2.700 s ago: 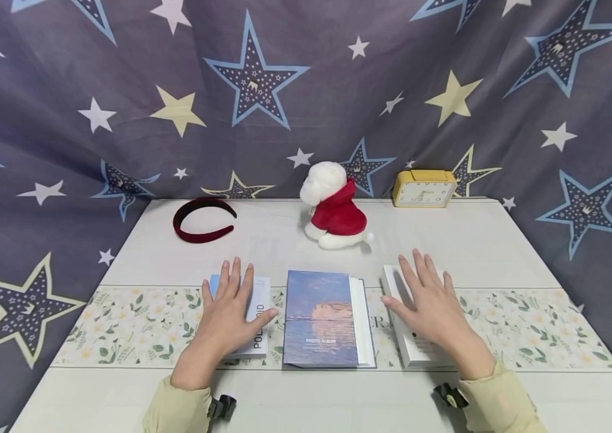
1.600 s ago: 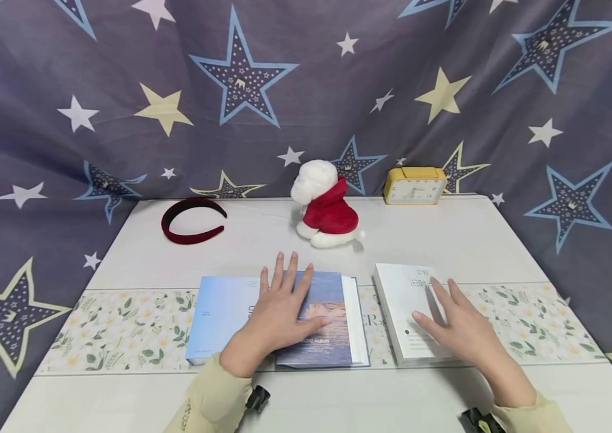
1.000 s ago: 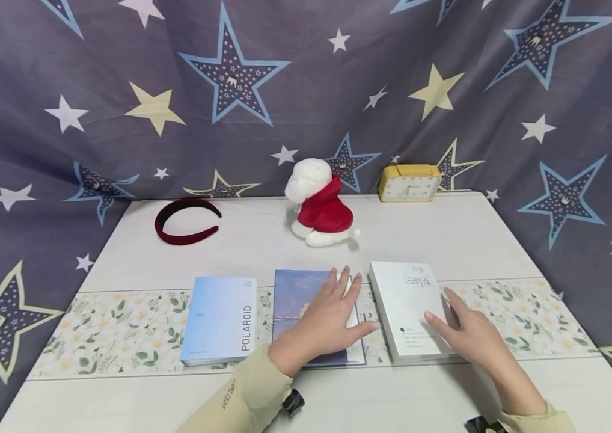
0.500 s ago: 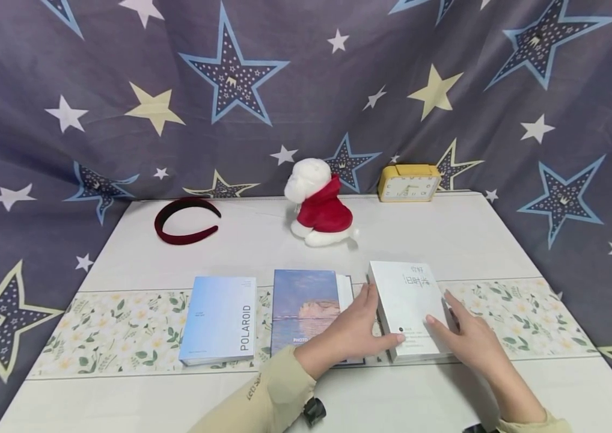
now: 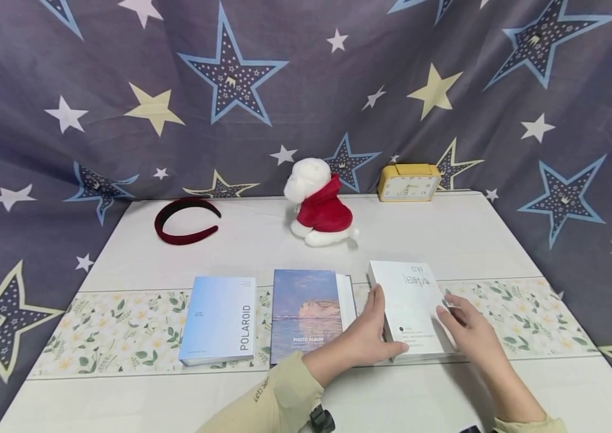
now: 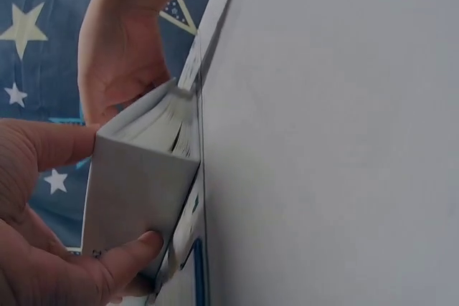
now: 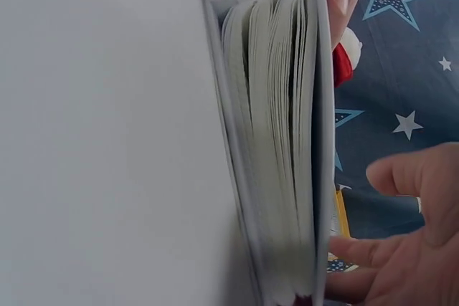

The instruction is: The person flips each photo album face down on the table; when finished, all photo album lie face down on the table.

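White album [image 5: 413, 316] lies cover up at the right end of a row of three on the bench [image 5: 246, 246], flanked by a person's two hands. The left hand [image 5: 362, 340], stretched over the seascape photo album [image 5: 306, 300] a second ago, now grips the spine side, thumb on the cover's edge and fingers along the spine. The right hand [image 5: 474, 337] waits at the opposite, page side, loosely open, its thumb apart from the cover; whether its fingertips touch the edge is hard to tell. The shift suggests attention has settled on this one album, secured from one side, with a firm two-handed hold apparently not yet made. The blue POLAROID album [image 5: 216, 322] lies well apart to the left, neither hand near it.
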Demonstrator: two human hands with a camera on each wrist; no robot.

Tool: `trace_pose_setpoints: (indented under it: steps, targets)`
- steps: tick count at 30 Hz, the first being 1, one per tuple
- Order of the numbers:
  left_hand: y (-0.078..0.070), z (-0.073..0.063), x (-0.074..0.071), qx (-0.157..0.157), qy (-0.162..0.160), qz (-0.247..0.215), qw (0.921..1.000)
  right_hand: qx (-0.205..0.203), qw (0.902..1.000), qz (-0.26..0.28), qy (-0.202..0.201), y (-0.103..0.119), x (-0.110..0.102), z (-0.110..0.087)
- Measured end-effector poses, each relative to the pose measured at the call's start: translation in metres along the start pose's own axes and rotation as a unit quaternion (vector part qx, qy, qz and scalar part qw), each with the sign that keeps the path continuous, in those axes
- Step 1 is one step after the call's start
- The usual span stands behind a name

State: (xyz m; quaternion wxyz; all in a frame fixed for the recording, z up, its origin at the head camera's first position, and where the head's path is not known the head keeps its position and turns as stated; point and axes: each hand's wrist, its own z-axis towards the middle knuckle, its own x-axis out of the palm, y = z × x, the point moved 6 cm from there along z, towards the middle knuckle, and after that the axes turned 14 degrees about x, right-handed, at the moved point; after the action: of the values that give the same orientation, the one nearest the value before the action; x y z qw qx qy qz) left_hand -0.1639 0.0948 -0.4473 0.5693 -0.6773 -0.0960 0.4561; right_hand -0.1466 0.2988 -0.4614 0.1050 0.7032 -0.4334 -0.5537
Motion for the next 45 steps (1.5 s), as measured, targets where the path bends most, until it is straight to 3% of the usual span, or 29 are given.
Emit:
trace_pose_setpoints:
  steps: [2,7,12,16,24,34,40,45]
  targets:
    - [0.001,0.000,0.001,0.003,-0.005,-0.017,0.9998,0.002,0.9994,0.033,-0.001,-0.015,0.004,0.014]
    - [0.001,0.000,0.001,0.002,-0.010,-0.044,0.9990,0.036,0.9957,0.083,0.018,-0.027,0.005,0.026]
    - [0.002,-0.001,0.002,0.003,-0.011,-0.073,0.9973,0.048,0.9923,0.113,0.021,-0.044,0.008,0.042]
    - [0.003,-0.002,0.002,-0.002,-0.015,-0.089,0.9959,0.054,0.9908,0.121,0.029,-0.046,0.008,0.044]
    - [0.004,-0.002,0.002,0.003,-0.017,-0.095,0.9954,0.059,0.9890,0.132,0.029,-0.036,0.007,0.035]
    - [0.005,-0.004,0.000,0.002,-0.015,-0.090,0.9959,0.050,0.9844,0.161,0.049,0.007,-0.009,-0.008]
    - [0.004,-0.005,-0.001,-0.004,-0.012,-0.081,0.9967,0.032,0.9853,0.167,0.016,0.016,-0.015,-0.011]
    - [0.004,-0.006,-0.003,-0.008,-0.006,-0.056,0.9984,-0.013,0.9854,0.169,-0.017,0.023,-0.021,-0.012]
